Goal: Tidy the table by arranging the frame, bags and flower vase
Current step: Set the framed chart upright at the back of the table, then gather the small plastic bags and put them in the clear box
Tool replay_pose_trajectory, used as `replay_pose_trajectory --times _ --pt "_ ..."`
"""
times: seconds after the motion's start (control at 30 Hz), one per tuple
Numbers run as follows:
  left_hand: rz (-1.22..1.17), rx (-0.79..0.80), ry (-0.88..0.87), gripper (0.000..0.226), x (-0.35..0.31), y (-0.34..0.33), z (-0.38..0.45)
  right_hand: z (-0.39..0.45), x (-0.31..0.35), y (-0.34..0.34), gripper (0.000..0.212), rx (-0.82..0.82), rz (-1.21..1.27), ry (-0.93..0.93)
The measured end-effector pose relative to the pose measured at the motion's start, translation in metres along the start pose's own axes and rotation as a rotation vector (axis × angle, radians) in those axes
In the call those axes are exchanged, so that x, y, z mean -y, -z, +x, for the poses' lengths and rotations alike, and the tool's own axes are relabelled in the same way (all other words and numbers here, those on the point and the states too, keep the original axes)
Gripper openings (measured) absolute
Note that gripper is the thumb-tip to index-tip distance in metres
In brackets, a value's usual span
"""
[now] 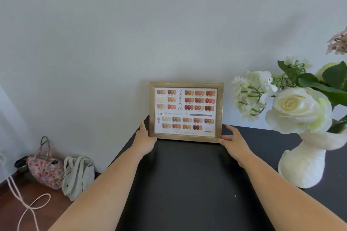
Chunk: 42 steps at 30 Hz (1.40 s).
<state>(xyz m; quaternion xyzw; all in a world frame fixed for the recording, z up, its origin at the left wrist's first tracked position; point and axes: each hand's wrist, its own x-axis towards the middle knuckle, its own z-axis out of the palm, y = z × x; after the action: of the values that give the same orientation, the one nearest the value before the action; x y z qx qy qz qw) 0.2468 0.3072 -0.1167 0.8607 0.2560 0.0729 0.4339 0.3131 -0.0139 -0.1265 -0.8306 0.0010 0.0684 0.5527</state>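
1. Both hands are on the gold picture frame (pixel 186 111). The left hand (pixel 145 137) presses its bottom left corner and the right hand (pixel 231 139) presses its bottom right corner, so the frame is squeezed between them.
2. That frame stands up at the back of the black table (pixel 187 184), at the wall (pixel 131 33). I cannot tell if it leans on the wall.
3. To the right of the frame is the white flower vase (pixel 302 167), near it but not touching.
4. Down on the floor, left of the frame, sit the flowery bag (pixel 46 169) and the white bag (pixel 78 174).
5. I think the frame could tip and fall flat if the hands let go too soon. A right elbow swing could bump the vase.
6. The card in the frame says "MIGEEN C" and "024". The small words are too tiny to read.
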Motion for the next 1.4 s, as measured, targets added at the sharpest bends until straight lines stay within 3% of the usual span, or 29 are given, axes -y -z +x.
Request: replay_pose_trajectory --times 0.33,0.53,0.77,0.9,1.1,1.4 --pt "-0.091 0.009 -0.085 0.088 -0.001 -0.034 -0.07 -0.035 -0.015 0.013 0.044 0.024 -0.016 0.07" --pt "-0.018 0.081 -0.218 0.062 -0.007 -0.053 -0.122 -0.062 -0.021 0.03 0.03 0.117 -0.03 0.119" --pt "0.213 0.368 -0.47 0.021 -0.014 -0.064 -0.173 -0.089 -0.029 0.046 0.028 0.177 -0.147 0.093" --pt "0.258 0.551 -0.494 0.028 -0.02 -0.066 -0.194 -0.101 -0.033 0.051 0.027 0.178 -0.181 0.107" --pt "0.311 0.597 -0.506 0.027 -0.025 -0.062 -0.222 -0.12 -0.041 0.064 0.019 0.197 -0.208 0.157" --pt "0.619 0.568 -0.461 0.076 -0.037 -0.06 -0.274 -0.16 -0.057 0.087 0.007 0.217 -0.312 0.26"
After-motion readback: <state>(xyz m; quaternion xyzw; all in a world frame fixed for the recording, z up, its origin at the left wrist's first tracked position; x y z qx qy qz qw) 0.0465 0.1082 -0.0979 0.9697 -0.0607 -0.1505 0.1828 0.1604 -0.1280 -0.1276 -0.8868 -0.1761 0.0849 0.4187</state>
